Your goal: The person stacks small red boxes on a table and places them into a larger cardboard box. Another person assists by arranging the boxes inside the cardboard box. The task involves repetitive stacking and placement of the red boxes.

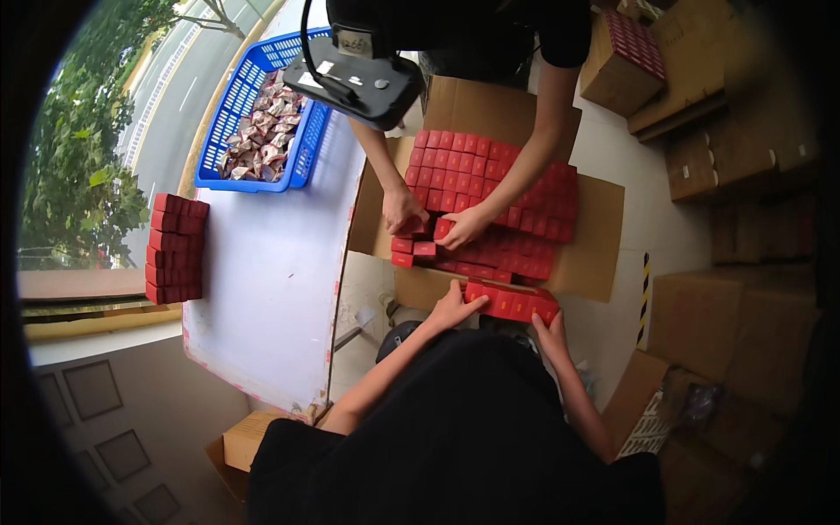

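Note:
My left hand [453, 308] and my right hand [551, 330] press in on the two ends of a row of small red boxes [512, 303], holding it above the near flap of an open cardboard carton [595, 236]. The carton is packed with layers of the same red boxes [490, 175]. Across from me, another person's two hands [433, 219] rest on red boxes at the carton's left side.
A white table [271, 262] lies to the left, bearing a stack of red boxes [175, 249] and a blue basket [258, 114] of wrapped packets. Brown cartons [735, 157] are stacked on the right. A black device hangs from the other person's neck.

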`<move>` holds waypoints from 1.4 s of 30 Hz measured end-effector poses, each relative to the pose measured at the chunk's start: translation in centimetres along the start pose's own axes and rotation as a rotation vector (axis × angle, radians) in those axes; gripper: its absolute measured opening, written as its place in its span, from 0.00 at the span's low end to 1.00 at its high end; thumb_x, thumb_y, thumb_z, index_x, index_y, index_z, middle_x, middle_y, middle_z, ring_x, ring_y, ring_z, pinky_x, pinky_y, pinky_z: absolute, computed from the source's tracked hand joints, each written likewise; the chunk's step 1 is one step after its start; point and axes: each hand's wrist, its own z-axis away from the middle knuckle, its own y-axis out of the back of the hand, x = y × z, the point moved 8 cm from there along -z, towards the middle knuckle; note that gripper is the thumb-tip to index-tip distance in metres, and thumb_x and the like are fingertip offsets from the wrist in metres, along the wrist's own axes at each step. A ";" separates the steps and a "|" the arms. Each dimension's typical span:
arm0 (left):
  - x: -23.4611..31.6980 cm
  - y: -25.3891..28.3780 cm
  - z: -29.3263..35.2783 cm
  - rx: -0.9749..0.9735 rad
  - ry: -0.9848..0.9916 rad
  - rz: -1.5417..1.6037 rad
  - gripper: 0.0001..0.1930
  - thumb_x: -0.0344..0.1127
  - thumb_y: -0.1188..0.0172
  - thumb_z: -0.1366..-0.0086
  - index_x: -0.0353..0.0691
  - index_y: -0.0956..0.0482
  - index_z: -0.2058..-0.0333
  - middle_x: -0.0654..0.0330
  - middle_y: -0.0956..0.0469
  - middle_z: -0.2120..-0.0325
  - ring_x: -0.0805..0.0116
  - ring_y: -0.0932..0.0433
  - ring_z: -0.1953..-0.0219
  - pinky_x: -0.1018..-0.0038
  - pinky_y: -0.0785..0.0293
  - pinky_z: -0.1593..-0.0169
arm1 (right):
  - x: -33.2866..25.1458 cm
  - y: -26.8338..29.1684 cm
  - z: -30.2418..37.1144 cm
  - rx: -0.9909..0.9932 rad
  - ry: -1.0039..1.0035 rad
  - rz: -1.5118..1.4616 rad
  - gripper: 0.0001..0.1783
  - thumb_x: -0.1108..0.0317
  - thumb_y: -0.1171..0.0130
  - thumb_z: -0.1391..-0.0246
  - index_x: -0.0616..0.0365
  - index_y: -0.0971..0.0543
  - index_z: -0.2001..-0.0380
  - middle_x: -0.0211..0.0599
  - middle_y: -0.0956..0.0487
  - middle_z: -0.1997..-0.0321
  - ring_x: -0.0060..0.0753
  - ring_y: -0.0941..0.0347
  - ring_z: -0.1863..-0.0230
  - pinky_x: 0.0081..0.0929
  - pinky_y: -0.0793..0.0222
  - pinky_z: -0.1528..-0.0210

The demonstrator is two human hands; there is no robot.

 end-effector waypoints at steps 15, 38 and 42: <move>-0.7 -1.8 -10.6 0.321 -0.208 0.116 0.36 0.53 0.42 0.51 0.30 0.42 0.52 0.42 0.41 0.55 0.50 0.39 0.52 0.66 0.41 0.48 | 3.4 -0.8 -8.8 -0.021 0.092 -0.126 0.29 0.62 0.44 0.54 0.65 0.39 0.51 0.42 0.32 0.53 0.33 0.37 0.51 0.27 0.44 0.49; -2.6 -3.7 -13.7 0.730 0.085 1.154 0.36 0.48 0.54 0.39 0.43 0.65 0.41 0.62 0.62 0.39 0.66 0.59 0.38 0.72 0.62 0.40 | 4.0 -8.5 -16.8 -0.013 -0.178 0.041 0.35 0.48 0.51 0.52 0.71 0.38 0.52 0.58 0.30 0.55 0.52 0.35 0.51 0.37 0.40 0.51; -6.2 -3.1 -16.8 0.372 -0.214 1.626 0.22 0.41 0.50 0.41 0.59 0.46 0.50 0.69 0.43 0.50 0.68 0.41 0.52 0.56 0.46 0.47 | 2.4 -9.9 -16.7 -0.099 -0.176 0.134 0.36 0.48 0.52 0.52 0.71 0.39 0.52 0.59 0.31 0.54 0.53 0.35 0.51 0.37 0.41 0.51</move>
